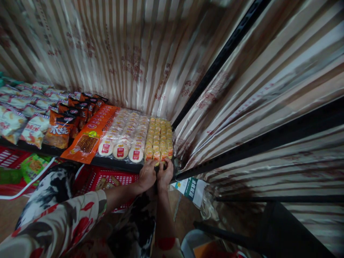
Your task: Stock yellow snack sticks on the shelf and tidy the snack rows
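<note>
Small yellow wrapped snack packets (pixel 159 138) stand in tight rows at the right end of a dark shelf (pixel 120 164). My left hand (pixel 147 175) is at the front of these rows, its fingers bent and closed against a front packet. Right beside it, my right hand (pixel 165 173) has thumb and fingers curled around a front packet's lower edge. Both sets of fingertips partly hide the packets they touch. Left of the yellow ones lie rows of round white wrapped crackers (pixel 120 151) with red labels.
An orange snack bag (pixel 83 145), brown-orange packets (pixel 57 130) and white snack bags (pixel 34 129) fill the shelf leftward. Red baskets (pixel 92 179) sit below. Striped plastic sheeting (pixel 134 53) hangs behind, crossed by black bars (pixel 258 143). A green-and-white bag (pixel 191 189) lies lower right.
</note>
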Action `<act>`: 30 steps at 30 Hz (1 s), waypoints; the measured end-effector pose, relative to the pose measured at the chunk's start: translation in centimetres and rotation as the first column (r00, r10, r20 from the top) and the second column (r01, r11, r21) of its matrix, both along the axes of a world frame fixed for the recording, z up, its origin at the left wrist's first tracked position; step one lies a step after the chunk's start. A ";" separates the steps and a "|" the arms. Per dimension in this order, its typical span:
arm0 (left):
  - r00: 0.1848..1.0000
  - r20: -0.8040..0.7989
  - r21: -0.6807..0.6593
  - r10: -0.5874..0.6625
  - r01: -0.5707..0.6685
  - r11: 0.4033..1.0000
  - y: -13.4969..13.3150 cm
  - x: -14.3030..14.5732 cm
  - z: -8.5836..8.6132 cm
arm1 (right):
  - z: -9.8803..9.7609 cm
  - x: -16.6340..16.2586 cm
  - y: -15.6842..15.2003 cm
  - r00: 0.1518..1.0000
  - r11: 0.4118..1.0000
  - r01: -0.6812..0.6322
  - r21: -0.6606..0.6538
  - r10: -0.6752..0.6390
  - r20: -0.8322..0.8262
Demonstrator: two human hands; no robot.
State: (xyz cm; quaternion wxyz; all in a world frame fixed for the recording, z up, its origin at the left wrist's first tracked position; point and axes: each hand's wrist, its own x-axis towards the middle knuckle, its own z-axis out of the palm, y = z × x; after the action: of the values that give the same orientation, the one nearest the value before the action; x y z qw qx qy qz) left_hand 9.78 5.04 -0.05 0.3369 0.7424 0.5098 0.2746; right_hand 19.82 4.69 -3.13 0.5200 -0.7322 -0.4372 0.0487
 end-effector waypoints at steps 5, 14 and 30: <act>1.000 0.013 0.009 -0.019 0.019 1.000 0.0 0.1 -0.1 | -0.2 0.2 -0.1 1.000 1.000 -0.007 -0.013 0.007 0.009; 0.999 0.012 0.041 -0.030 0.030 0.999 -0.1 0.2 -0.3 | -0.3 0.1 -0.2 0.999 1.000 0.006 -0.010 -0.005 0.048; 0.990 0.135 0.001 -0.047 0.048 0.999 -2.6 -1.9 -0.6 | -0.1 -3.9 -3.4 0.992 0.993 0.111 0.041 -0.108 -0.066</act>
State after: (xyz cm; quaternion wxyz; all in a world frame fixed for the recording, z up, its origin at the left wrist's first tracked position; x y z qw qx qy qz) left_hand 7.92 2.40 -0.63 0.3779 0.7336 0.4684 0.3155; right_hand 15.94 1.26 -3.25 0.5515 -0.7414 -0.3807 0.0338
